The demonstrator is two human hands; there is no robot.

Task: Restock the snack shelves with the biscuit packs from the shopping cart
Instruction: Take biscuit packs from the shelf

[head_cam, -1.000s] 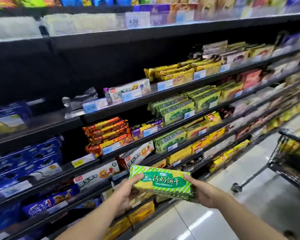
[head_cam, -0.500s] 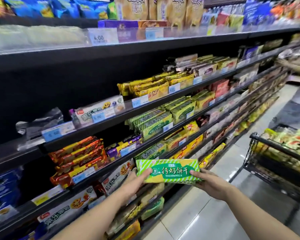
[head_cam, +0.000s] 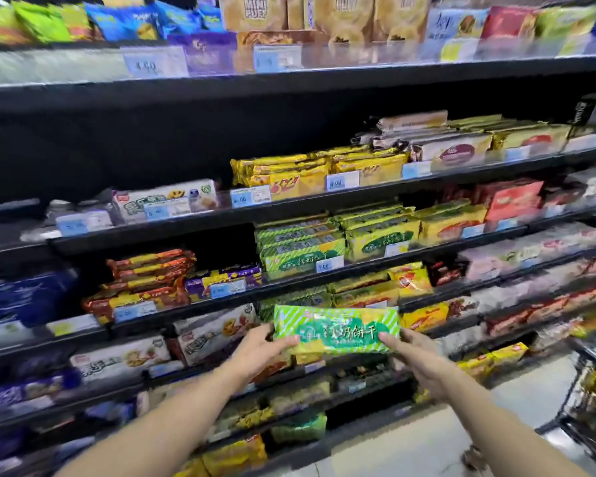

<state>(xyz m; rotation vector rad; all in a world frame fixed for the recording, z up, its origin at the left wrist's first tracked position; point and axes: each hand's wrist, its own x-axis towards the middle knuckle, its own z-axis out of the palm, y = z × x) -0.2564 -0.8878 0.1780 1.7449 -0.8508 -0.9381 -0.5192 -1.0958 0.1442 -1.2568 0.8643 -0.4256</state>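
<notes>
At the far left, blue packs (head_cam: 25, 297) fill a low tier of the shelves (head_cam: 289, 80), with a red-orange stack (head_cam: 145, 280) just to their right and purple packs (head_cam: 224, 280) beside that. Your left hand (head_cam: 258, 349) grips the left end of the biscuit pack (head_cam: 336, 330): the thumb lies across the front face and the fingers curl behind it, out of sight. The pack is green with white diagonal stripes and lies level, long side across, held in the air just in front of the shelf edges. A matching green stack (head_cam: 300, 246) sits 1 tier higher, and yellow packs (head_cam: 289, 173) sit a tier above that. More green packs show directly behind the pack you hold, partly hidden by it. Your right hand (head_cam: 417, 363) grips the pack's right end the same way, thumb on the front near the lower corner, fingers wrapped behind. So both hands pinch the 1 pack between them. At the far right edge stands the cart (head_cam: 589, 352), a black wire basket on the pale floor (head_cam: 427, 438), well apart from the pack, with yellow packs blurred inside it.
</notes>
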